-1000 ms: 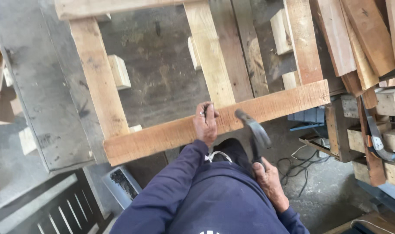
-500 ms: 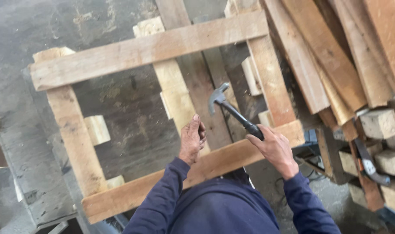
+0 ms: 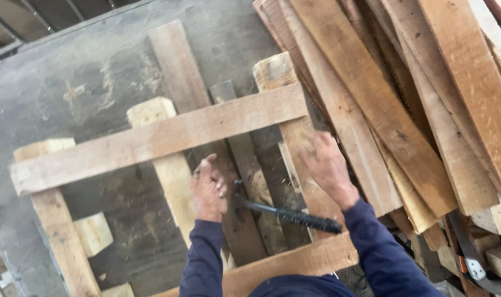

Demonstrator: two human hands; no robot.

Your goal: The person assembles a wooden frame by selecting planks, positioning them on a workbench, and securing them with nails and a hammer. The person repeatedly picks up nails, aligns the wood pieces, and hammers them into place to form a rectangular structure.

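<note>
The left hand (image 3: 208,190) is curled loosely, fingers bent, resting against the edge of the middle slat (image 3: 173,176) of a wooden pallet frame (image 3: 151,140); whether it pinches anything small there cannot be told, since the fingers hide what is under them. Just beside it, to its right, lies a hammer (image 3: 286,214) with a dark head (image 3: 238,199) close to the left knuckles and a black handle running out toward the near right corner of the frame. The right hand (image 3: 327,165) hangs above that handle, fingers spread and blurred, holding nothing; it is clear of the hammer and over the right-hand slat (image 3: 303,159).

The hammer looks stiff and head-heavy, so it would balance poorly if taken near the steel; the ribbed black grip at the far end of the handle is the fair place to hold it, and looks less slippery than the bare shank. The frame itself is rough sawn timber, rigid and probably heavy, splintery at the edges.

Beyond the frame's right edge a stack of long planks (image 3: 426,99) leans across the floor, and a loose wooden block (image 3: 94,234) sits inside the frame's near left corner.
</note>
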